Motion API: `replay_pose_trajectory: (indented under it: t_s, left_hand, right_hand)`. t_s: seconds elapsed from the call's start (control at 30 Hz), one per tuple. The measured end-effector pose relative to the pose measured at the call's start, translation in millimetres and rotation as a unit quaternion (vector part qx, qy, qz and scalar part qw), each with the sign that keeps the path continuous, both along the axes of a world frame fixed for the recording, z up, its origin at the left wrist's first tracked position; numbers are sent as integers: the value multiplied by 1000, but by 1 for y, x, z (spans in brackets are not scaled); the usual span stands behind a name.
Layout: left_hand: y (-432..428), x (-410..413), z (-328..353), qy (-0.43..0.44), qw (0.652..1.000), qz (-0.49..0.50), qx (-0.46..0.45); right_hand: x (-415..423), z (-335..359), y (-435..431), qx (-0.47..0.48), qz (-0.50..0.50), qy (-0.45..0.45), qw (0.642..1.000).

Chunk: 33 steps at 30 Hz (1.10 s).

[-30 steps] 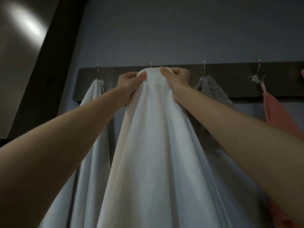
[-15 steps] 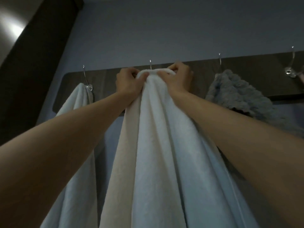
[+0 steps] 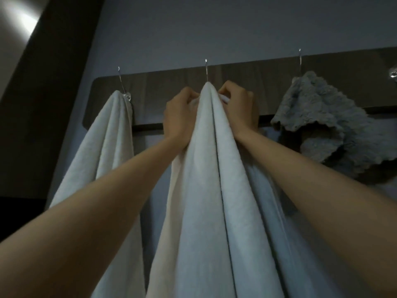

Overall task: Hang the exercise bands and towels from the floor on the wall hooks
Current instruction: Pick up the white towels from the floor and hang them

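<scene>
Gripping towel [image 3: 210, 168] at centre frame with left hand [image 3: 180, 117] and right hand [image 3: 238, 108], both curled round it; seat fold over hook [image 3: 206, 69] before releasing.

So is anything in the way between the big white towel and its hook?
No, nothing visible. The big white towel is bunched at the middle hook, with the left hand and right hand gripping it on either side. The other white towel and the grey towel hang on their own hooks, off to the sides.
</scene>
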<state>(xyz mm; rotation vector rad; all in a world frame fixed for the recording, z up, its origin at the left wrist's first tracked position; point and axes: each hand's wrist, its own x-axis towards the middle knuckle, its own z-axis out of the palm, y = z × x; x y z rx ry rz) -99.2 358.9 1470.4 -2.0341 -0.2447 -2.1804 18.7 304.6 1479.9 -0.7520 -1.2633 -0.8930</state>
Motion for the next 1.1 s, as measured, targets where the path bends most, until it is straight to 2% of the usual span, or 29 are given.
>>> replay_pose_trajectory:
  t_s: [0.13,0.2,0.3,0.4,0.6,0.7,0.8,1.0,1.1]
  left_hand:
    - [-4,-5,-21,68,998,4,-11]
    - [-13,-14,-27,87,991,-67,-72]
    - [-26,-21,-34,102,970,-157,-155]
    - [-32,-12,-54,135,970,-171,-111]
    - [-19,9,-102,61,949,-273,-143]
    - [-27,8,-130,29,936,-303,-174]
    - [-30,-3,-159,42,919,-344,-189]
    - [-44,-25,-240,92,921,-311,-218]
    - [-54,-42,-273,147,907,-319,-234]
  right_hand:
    - [3,-13,-9,-41,-31,-35,998]
    - [5,-18,-15,-77,-53,-43,995]
    - [5,-29,-22,-128,29,-23,991]
    - [-4,-50,-17,-179,103,6,978]
    - [-21,-101,-11,-178,180,70,965]
    - [-27,-121,-12,-193,238,55,950]
    - [-26,-144,-19,-215,260,42,940]
    - [-40,-206,-44,-237,254,32,937]
    - [-49,-245,-55,-248,263,35,932]
